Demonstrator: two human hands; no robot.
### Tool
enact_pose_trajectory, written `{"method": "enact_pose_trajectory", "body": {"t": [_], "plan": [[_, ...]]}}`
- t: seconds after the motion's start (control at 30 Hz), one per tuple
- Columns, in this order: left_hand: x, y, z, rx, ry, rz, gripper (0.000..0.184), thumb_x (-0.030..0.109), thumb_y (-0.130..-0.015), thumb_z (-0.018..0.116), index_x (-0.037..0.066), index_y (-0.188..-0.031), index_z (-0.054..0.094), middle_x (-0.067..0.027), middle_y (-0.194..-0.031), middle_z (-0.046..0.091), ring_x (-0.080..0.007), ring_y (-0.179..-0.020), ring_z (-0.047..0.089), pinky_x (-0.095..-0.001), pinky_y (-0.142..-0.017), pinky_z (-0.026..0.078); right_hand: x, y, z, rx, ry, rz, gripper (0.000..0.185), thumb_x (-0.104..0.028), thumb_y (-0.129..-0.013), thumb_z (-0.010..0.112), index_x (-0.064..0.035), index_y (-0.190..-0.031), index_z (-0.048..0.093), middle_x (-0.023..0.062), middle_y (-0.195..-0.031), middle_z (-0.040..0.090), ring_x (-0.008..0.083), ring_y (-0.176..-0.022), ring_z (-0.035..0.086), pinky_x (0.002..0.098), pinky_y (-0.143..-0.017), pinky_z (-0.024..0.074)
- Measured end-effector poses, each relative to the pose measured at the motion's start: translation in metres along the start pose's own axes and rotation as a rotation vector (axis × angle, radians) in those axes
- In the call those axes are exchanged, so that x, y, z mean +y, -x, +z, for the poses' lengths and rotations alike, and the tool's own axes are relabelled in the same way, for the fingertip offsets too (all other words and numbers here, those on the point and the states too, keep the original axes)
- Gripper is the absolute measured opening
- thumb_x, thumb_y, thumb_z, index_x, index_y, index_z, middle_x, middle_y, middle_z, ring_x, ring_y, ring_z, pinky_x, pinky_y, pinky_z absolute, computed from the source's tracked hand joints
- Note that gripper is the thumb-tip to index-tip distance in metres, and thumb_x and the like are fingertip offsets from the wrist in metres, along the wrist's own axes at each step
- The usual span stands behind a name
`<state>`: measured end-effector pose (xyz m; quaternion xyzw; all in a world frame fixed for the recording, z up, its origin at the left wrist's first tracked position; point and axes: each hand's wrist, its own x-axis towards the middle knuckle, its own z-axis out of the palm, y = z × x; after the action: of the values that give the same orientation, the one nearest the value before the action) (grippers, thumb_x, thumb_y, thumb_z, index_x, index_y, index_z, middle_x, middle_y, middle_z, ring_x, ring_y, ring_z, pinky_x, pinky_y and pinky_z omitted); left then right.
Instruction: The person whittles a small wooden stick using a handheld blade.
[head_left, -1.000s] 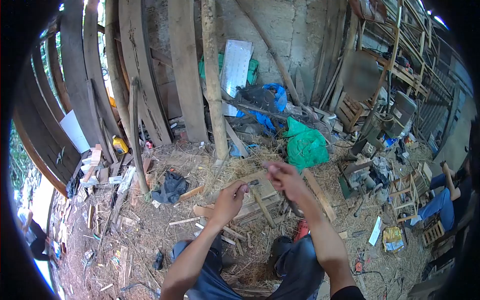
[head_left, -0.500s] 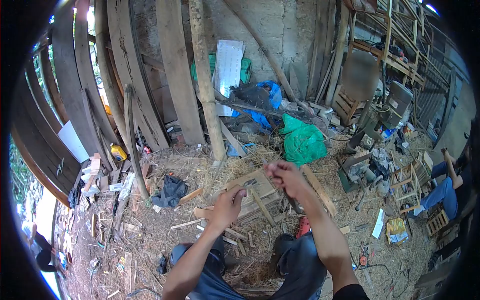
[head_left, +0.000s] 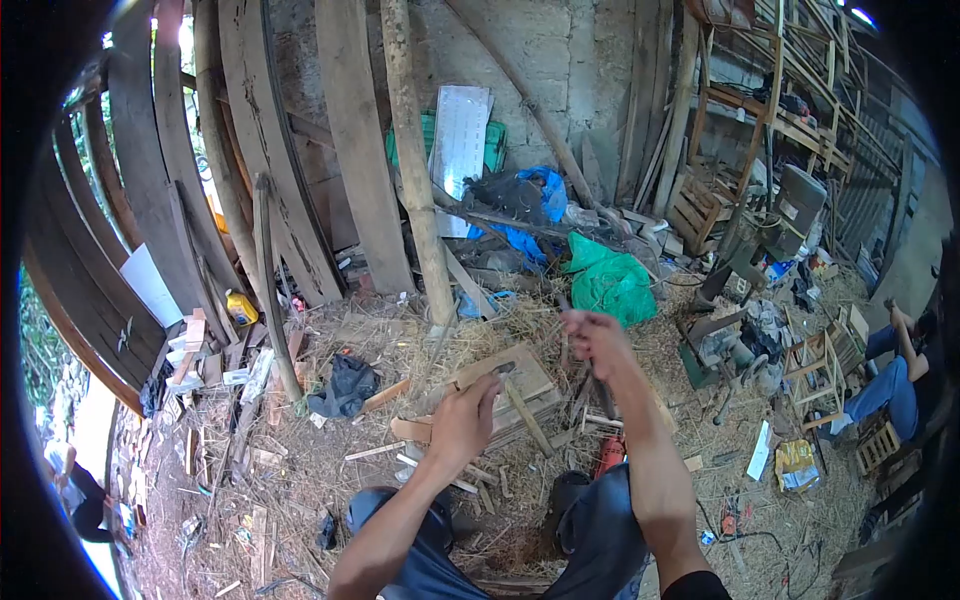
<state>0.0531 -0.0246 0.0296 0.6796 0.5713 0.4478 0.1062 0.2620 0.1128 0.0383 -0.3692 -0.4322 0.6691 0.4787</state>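
My left hand [head_left: 463, 418] is closed around a small tool, whose grey metal tip [head_left: 504, 368] sticks out past the thumb; its kind is unclear. Just beyond that hand lies a low wooden block [head_left: 532, 372] on the ground. A narrow stick [head_left: 526, 414] leans across the block's near side. To the right, my right hand [head_left: 597, 342] is raised with fingers curled together. A small dark end [head_left: 563, 302] shows at its fingertips, too blurred to name. The two hands are apart.
Straw and wood scraps cover the ground. A black plastic bag [head_left: 343, 385] lies left, a green sack [head_left: 612, 280] ahead. A wooden post [head_left: 416, 180] stands in front. A red cylinder [head_left: 611, 455] is by my right knee. Another person [head_left: 885, 380] sits at far right.
My right hand has shifted right and slightly down in view, away from the left. My left hand has turned and moved a little right, hiding more of the tool.
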Motion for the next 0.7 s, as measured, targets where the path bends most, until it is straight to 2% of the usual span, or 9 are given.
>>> {"method": "enact_pose_trajectory", "body": {"t": [0.07,0.17,0.23,0.37,0.43,0.47,0.53,0.63,0.7], "plan": [[-0.008,0.002,-0.007,0.027,0.089,-0.008,0.01,0.01,-0.089,0.052,0.007,-0.093,0.06,-0.0213,-0.07,0.06,-0.0397,-0.067,0.06,-0.0453,-0.056,0.046,-0.003,-0.008,-0.041,0.08,-0.072,-0.048,0.018,-0.013,-0.088,0.057,0.0004,-0.1,0.06,-0.0024,-0.071,0.053,0.0034,-0.05,0.036,0.0187,-0.041,0.0254],[-0.017,-0.001,-0.021,0.037,0.07,-0.064,0.01,0.01,-0.089,0.052,0.007,-0.094,0.06,-0.02,-0.067,0.059,-0.0399,-0.064,0.059,-0.0446,-0.054,0.044,-0.003,-0.004,-0.042,0.145,-0.12,-0.093,0.023,-0.014,-0.088,0.058,0.0008,-0.106,0.058,-0.0017,-0.076,0.053,0.0032,-0.05,0.036,0.0186,-0.041,0.0257],[-0.016,-0.003,-0.026,-0.08,0.038,-0.192,0.012,0.01,-0.09,0.052,0.002,-0.096,0.058,-0.0189,-0.075,0.062,-0.0332,-0.066,0.062,-0.0358,-0.06,0.046,0.0,0.007,-0.028,0.008,-0.05,-0.081,0.028,-0.018,-0.089,0.059,-0.0002,-0.109,0.057,-0.0005,-0.077,0.055,0.0038,-0.051,0.037,0.019,-0.042,0.0265],[-0.021,-0.004,-0.015,-0.082,0.045,-0.121,0.012,0.011,-0.091,0.051,0.002,-0.096,0.058,-0.0161,-0.075,0.062,-0.027,-0.065,0.061,-0.0338,-0.06,0.045,0.012,0.023,0.039,-0.188,-0.025,0.044,0.024,-0.02,-0.09,0.058,-0.0037,-0.107,0.059,-0.0005,-0.073,0.055,0.0042,-0.05,0.036,0.0195,-0.043,0.0264],[-0.015,-0.006,-0.012,-0.123,0.125,-0.156,0.013,0.012,-0.091,0.051,0.002,-0.096,0.058,-0.0125,-0.073,0.06,-0.0187,-0.063,0.057,-0.031,-0.06,0.044,0.019,0.019,0.044,-0.212,-0.034,0.053,0.022,-0.02,-0.09,0.058,-0.0035,-0.104,0.06,-0.001,-0.072,0.055,0.0041,-0.05,0.036,0.0196,-0.043,0.0256],[-0.014,-0.008,-0.011,-0.123,0.125,-0.148,0.013,0.012,-0.091,0.051,0.002,-0.096,0.058,-0.0125,-0.073,0.06,-0.0187,-0.063,0.057,-0.031,-0.06,0.044,0.019,0.014,0.045,-0.249,-0.043,0.06,0.021,-0.02,-0.09,0.057,-0.0033,-0.101,0.061,-0.0015,-0.071,0.055,0.004,-0.05,0.036,0.0196,-0.043,0.0248],[-0.013,-0.007,-0.01,-0.057,0.179,-0.086,0.01,0.011,-0.089,0.053,0.005,-0.094,0.061,-0.0164,-0.067,0.06,-0.0313,-0.056,0.058,-0.0367,-0.053,0.042,0.019,0.011,0.042,-0.222,-0.027,0.073,0.018,-0.02,-0.091,0.057,-0.0029,-0.096,0.062,-0.0032,-0.069,0.053,0.004,-0.05,0.036,0.0202,-0.043,0.0238],[-0.011,-0.007,-0.011,-0.098,0.234,-0.062,0.01,0.01,-0.089,0.054,0.005,-0.093,0.061,-0.0156,-0.073,0.062,-0.0296,-0.058,0.057,-0.0346,-0.055,0.043,0.016,0.006,0.024,-0.249,0.005,0.097,0.018,-0.019,-0.091,0.056,-0.0023,-0.094,0.062,-0.0033,-0.067,0.051,0.0039,-0.049,0.036,0.0202,-0.043,0.0238],[-0.004,-0.004,-0.017,-0.135,0.239,-0.09,0.011,0.01,-0.089,0.053,0.005,-0.093,0.061,-0.0151,-0.075,0.062,-0.0293,-0.059,0.058,-0.0347,-0.056,0.043,0.003,0.003,0.01,-0.119,-0.002,0.046,0.018,-0.018,-0.091,0.056,-0.0014,-0.094,0.061,-0.0035,-0.067,0.049,0.004,-0.049,0.036,0.0208,-0.042,0.024]]}}
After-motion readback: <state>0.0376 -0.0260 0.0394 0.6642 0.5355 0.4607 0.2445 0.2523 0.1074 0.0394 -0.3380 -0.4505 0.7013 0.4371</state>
